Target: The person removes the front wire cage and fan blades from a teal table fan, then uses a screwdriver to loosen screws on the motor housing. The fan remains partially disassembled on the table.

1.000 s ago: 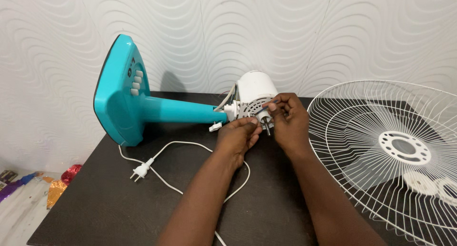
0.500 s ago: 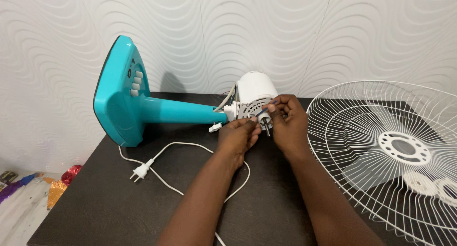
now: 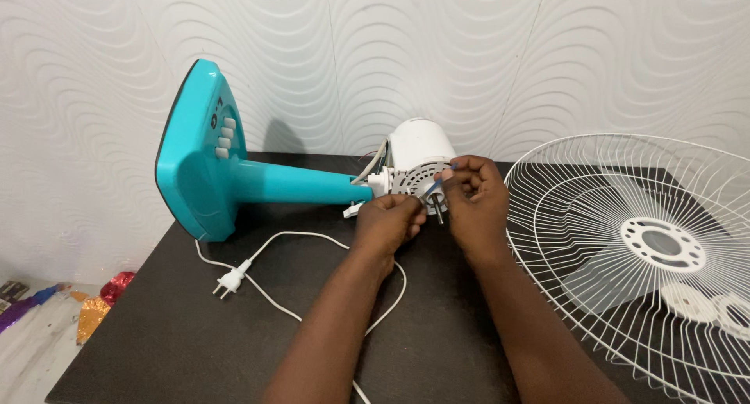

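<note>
Both hands pinch blue wire (image 3: 432, 187) at fan motor (image 3: 418, 166); wire guard (image 3: 641, 248) crowds right.

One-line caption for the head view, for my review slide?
Both hands, left hand and right hand, work at the motor of a teal fan lying beside a white grille.

Glossy teal plastic fan base (image 3: 195, 162)

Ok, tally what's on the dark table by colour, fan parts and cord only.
Teal: 1, the fan stand
White: 3, the motor housing, wire guard, power cord
Total: 4
</note>
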